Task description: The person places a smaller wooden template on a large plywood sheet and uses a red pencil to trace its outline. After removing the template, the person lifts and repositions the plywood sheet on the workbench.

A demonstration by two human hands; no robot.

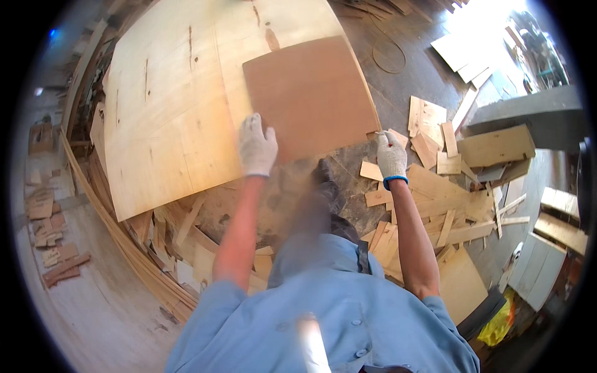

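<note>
A brown rectangular board (311, 96) lies over the right part of a large pale plywood sheet (174, 105), its near edge reaching past the sheet's edge. My left hand (257, 146), in a whitish knit glove, grips the board's near left corner, with the thumb on its top face. My right hand (392, 155), in a matching glove with a blue cuff, has its fingers closed at the near right corner. The undersides of both grips are hidden.
Scattered wood offcuts (429, 140) cover the floor on the right, beside a wooden box-like piece (497, 146). Long wood strips (118, 242) run along the left. Stacked scraps (46, 217) lie farther left. A yellow bag (497, 320) sits at the lower right.
</note>
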